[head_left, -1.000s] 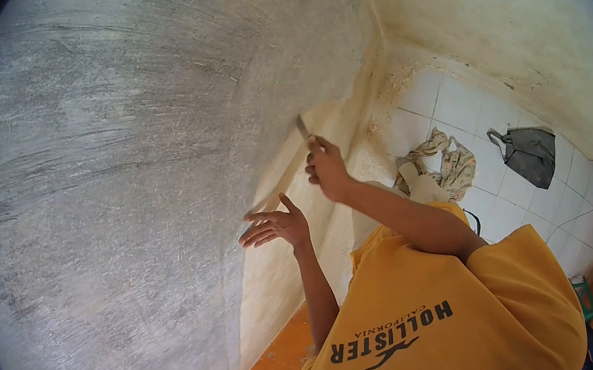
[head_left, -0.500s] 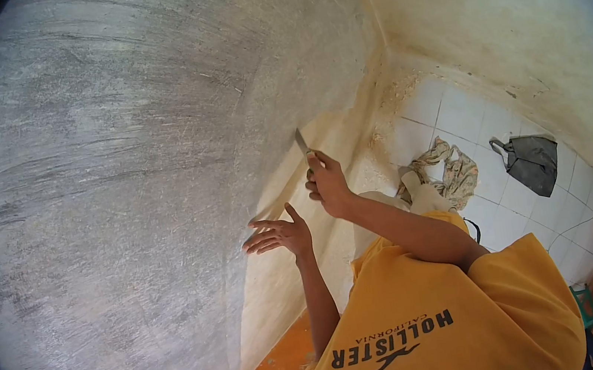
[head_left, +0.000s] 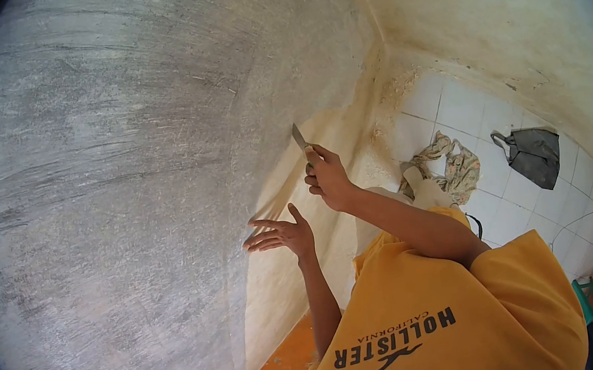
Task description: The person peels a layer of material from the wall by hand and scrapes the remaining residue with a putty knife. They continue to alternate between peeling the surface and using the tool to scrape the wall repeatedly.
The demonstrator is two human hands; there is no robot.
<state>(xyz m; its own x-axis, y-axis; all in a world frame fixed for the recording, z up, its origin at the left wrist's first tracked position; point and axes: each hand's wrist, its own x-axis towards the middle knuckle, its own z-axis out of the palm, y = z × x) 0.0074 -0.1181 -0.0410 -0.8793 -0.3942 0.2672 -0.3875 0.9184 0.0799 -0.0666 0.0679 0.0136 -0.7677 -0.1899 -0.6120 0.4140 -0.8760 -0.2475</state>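
Observation:
My right hand (head_left: 326, 179) is closed around the handle of a scraper (head_left: 299, 137), whose narrow metal blade points up and left at the grey wall (head_left: 123, 178). The blade tip lies near the border between the rough grey surface and a smooth cream part (head_left: 326, 127). Lower and to the left, my left hand (head_left: 282, 235) has its fingers spread, with the fingertips at or close to the wall along that same border. Nothing is held in it.
A patterned cloth (head_left: 459, 171) and a dark grey bag (head_left: 537, 156) lie on the white tiled floor (head_left: 500, 222). A cream wall (head_left: 492, 17) meets the grey one at a corner. A green plastic object (head_left: 589, 299) and a thin cable are at the lower right.
The scraper and my right hand have shifted slightly up and left. My left hand stays nearly in place, with its fingers still spread. The view has moved a little.

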